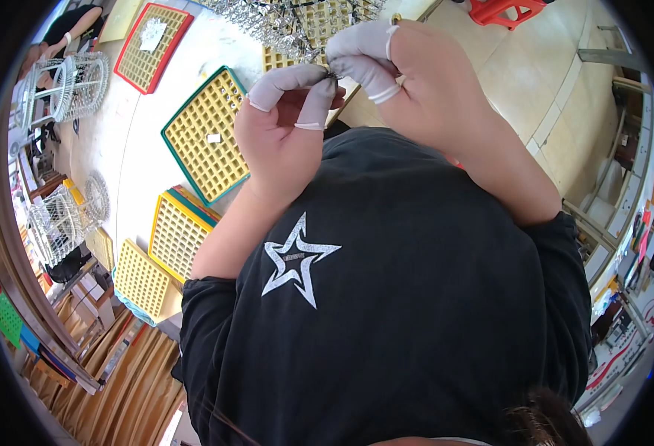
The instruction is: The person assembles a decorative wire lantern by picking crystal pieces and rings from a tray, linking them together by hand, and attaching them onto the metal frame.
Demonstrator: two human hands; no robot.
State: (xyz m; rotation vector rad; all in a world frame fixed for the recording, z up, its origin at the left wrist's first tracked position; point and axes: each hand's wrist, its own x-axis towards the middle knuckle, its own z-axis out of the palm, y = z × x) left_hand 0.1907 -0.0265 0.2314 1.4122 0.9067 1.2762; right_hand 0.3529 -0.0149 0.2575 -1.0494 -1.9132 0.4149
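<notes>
My left hand (286,111) is closed, thumb and fingers pinched together in white finger cots with dark smudges at the tips. My right hand (401,70), in similar finger cots, pinches at the same spot, its fingertips meeting the left ones. A small dark bit shows where the fingertips meet, too small to name. Just beyond the hands lies a tangled heap of small silver metal pieces (275,26). Under part of it is a yellow grid tray (275,58).
Left of my hands lie a green-rimmed grid tray (206,137) and a red-rimmed grid tray (152,48) on the pale table (137,141). More yellow trays (175,234) are stacked nearer. White wire racks (67,85) and another person's arm (78,30) are at far left. A red stool (505,11) stands on the floor.
</notes>
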